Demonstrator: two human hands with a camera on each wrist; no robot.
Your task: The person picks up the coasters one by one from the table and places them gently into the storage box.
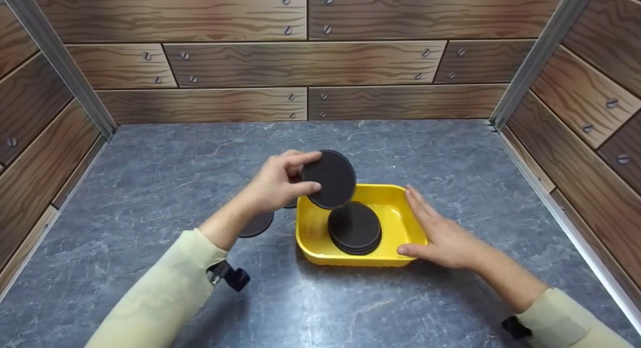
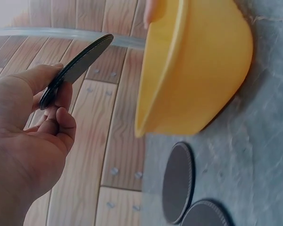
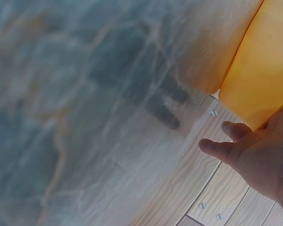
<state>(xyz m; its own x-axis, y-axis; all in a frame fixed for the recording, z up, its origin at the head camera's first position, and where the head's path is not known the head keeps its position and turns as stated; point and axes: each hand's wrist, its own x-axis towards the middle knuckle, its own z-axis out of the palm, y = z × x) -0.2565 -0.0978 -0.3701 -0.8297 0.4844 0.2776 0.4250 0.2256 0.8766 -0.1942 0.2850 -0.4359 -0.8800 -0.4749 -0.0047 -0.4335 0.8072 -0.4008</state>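
My left hand [image 1: 275,180] pinches a round black coaster [image 1: 330,179] with a stitched edge between thumb and fingers. That coaster is held tilted in the air above the left part of a yellow plastic tub [image 1: 310,255]. Inside the tub lies a stack of several similar coasters [image 1: 354,225]. My right hand [image 1: 445,238] rests against the tub's right side with its fingers straight and its thumb over the near rim. In the right wrist view, two fingers of the right hand [image 3: 259,155] extend beside the tub's outer wall [image 3: 259,66].
Left of the tub, two more black coasters lie on the grey marbled table [image 1: 150,198]; the left wrist view shows one coaster [image 2: 177,183] touching or overlapping another coaster [image 2: 205,216]. Wood-patterned walls [image 1: 305,62] enclose the back and sides.
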